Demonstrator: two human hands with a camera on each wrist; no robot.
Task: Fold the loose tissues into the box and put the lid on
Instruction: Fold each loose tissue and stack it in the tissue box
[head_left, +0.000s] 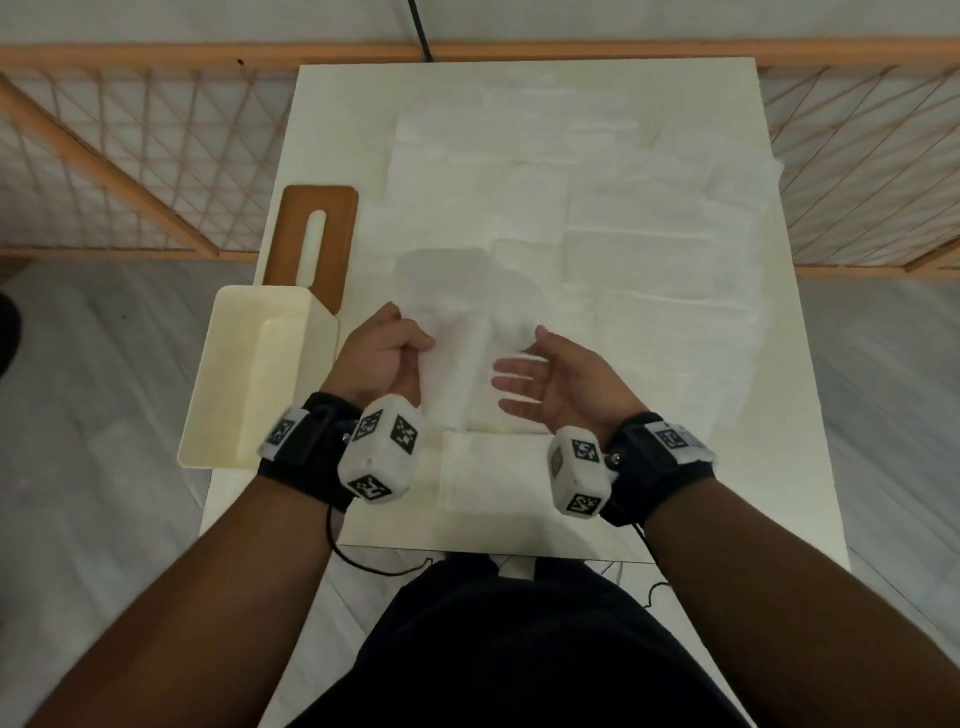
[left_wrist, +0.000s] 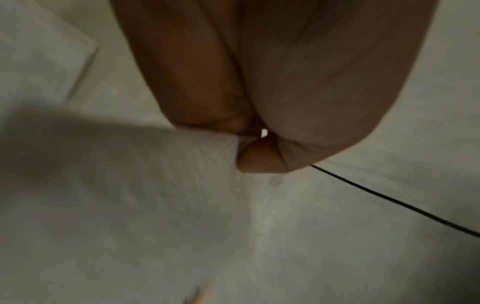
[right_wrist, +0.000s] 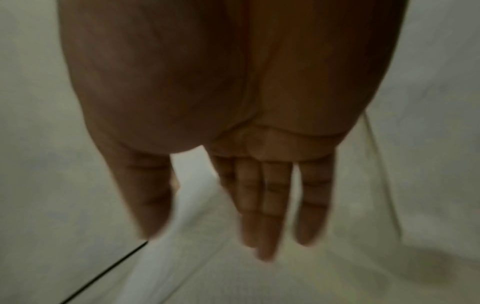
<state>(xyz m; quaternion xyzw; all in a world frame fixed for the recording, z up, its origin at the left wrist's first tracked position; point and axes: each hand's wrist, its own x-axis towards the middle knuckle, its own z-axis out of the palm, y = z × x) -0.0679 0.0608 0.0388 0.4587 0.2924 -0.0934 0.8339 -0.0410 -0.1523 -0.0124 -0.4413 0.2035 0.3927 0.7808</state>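
Left hand (head_left: 387, 353) pinches tissue (head_left: 457, 364); right hand (head_left: 550, 379) spread beside it

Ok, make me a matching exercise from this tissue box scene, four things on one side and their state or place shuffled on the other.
Things:
1. left hand
2. right hand
3. lid
4. box

States:
A. open, fingers straight
B. brown, flat on the table, beyond the box
C. cream, empty, at the table's left edge
D. pinching a tissue

Pairs: 1-D, 2-A, 3-B, 4-C
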